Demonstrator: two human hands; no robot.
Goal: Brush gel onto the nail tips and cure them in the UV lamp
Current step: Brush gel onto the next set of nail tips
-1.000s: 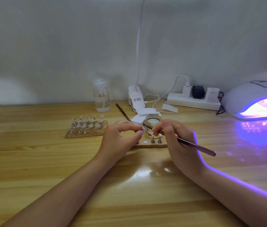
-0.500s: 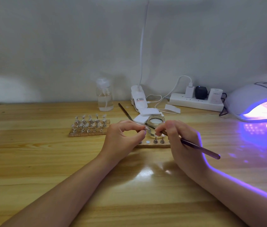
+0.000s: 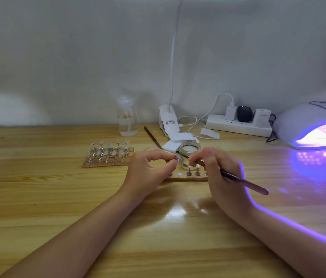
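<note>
Left hand (image 3: 148, 169) pinches a nail tip (image 3: 178, 157) at fingertip level. Right hand (image 3: 220, 173) grips the brush (image 3: 244, 182) like a pen, bristle end meeting the tip. Jar (image 3: 190, 150) just beyond both hands. Lamp (image 3: 314, 125) glows violet, far right of the right hand.

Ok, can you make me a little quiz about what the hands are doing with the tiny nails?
1. True or false: the UV lamp is switched off.
2. What does the right hand hold?
A. a spray bottle
B. a brush
C. a plug
3. Fill in: the left hand pinches a nail ____ at the brush's end.

Key: 1 false, it glows purple. 2 B. 3 tip.
</note>
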